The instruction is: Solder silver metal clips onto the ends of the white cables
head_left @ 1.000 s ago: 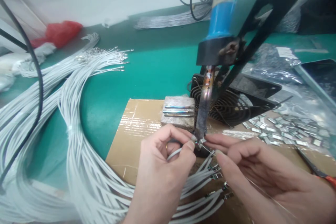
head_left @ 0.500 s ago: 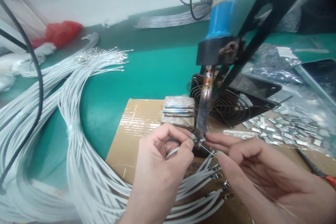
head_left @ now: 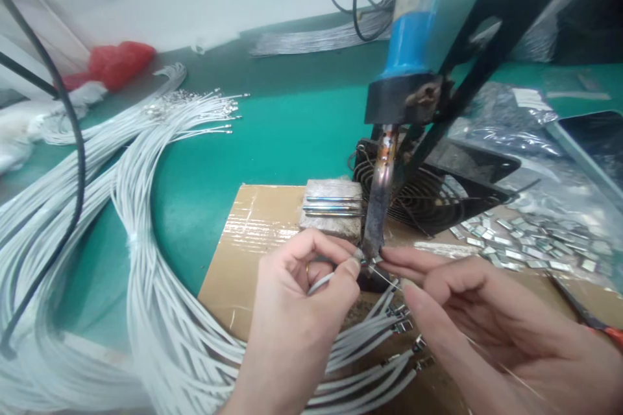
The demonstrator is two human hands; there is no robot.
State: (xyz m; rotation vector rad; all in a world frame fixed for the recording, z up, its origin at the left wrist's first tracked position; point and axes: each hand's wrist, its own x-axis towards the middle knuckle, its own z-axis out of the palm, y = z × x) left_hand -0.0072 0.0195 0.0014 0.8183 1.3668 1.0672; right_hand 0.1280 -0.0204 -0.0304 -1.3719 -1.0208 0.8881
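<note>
Head view, left hand pinching thin white wire, scorched soldering-iron tip

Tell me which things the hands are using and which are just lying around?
In use: left hand pinching a white wire; right hand feeding thin solder; soldering iron.

Lying about: wire bundles, metal clips, fan, red bag, cardboard.

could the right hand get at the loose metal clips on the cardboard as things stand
Probably yes: the metal clips lie just beyond the right hand with nothing between, though its fingers pinch a thin solder wire.
</note>
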